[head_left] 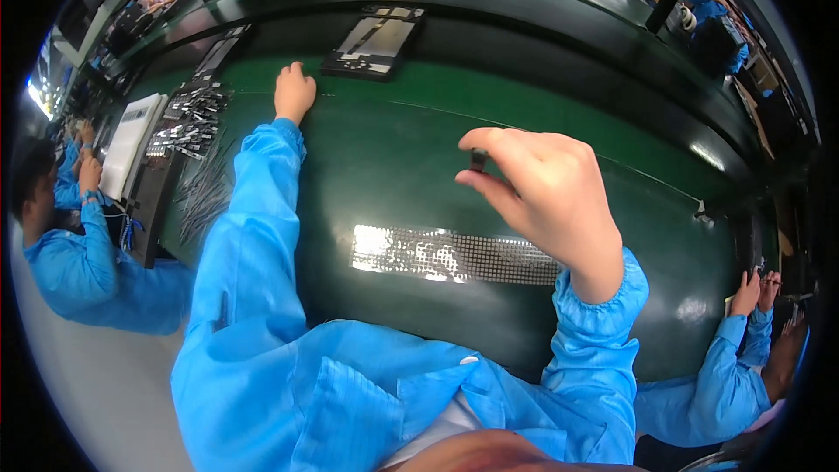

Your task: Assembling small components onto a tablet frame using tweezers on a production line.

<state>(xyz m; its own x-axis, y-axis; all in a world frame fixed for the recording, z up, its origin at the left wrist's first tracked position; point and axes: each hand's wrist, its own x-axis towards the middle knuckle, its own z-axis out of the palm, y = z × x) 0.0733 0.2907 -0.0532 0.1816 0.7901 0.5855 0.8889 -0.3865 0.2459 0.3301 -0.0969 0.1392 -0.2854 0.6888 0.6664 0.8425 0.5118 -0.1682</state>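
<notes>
Small dark piece (478, 160) sits pinched in the right hand (551, 179), above the green tabletop (384, 166); the left hand (295, 92), outstretched toward its far edge, curls, grip unclear, open surface between them.

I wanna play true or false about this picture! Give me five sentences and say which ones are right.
1. The right hand pinches a small dark piece. True.
2. A strip with a grid of little squares lies on the table. True.
3. The table is red. False: it is green.
4. The left hand touches the strip. False: the left hand is near the dark tray.
5. Both the person's sleeves are blue. True.
</notes>
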